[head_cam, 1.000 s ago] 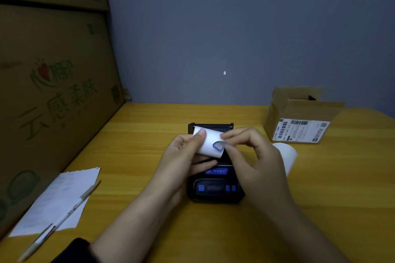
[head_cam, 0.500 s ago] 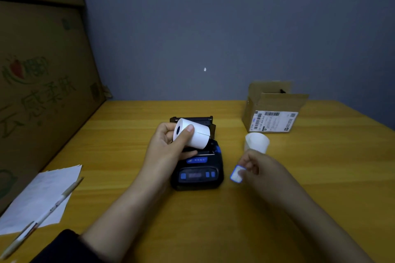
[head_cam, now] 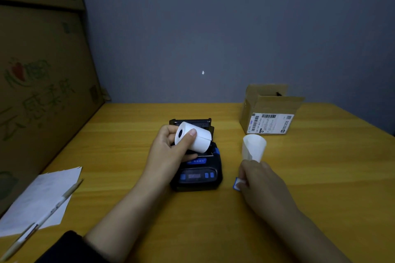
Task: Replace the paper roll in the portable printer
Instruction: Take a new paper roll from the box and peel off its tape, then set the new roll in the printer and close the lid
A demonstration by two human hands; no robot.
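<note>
A black portable printer (head_cam: 197, 174) with blue buttons lies mid-table, its lid (head_cam: 191, 122) swung open at the back. My left hand (head_cam: 171, 151) grips a full white paper roll (head_cam: 195, 137) just above the open bay, core hole facing left. My right hand (head_cam: 259, 181) rests on the table to the printer's right, pinching a small blue-edged white sticker (head_cam: 237, 183) against the wood. A loose curl of white paper (head_cam: 254, 147) stands just beyond that hand.
An open cardboard box (head_cam: 269, 113) with a shipping label sits at the back right. A sheet of paper (head_cam: 42, 196) with a pen (head_cam: 51, 211) across it lies at the front left. Large cartons (head_cam: 42, 83) wall off the left side.
My right hand peeled the sticker off the roll and carried it down to the table on the right. The left hand kept the roll over the printer.
</note>
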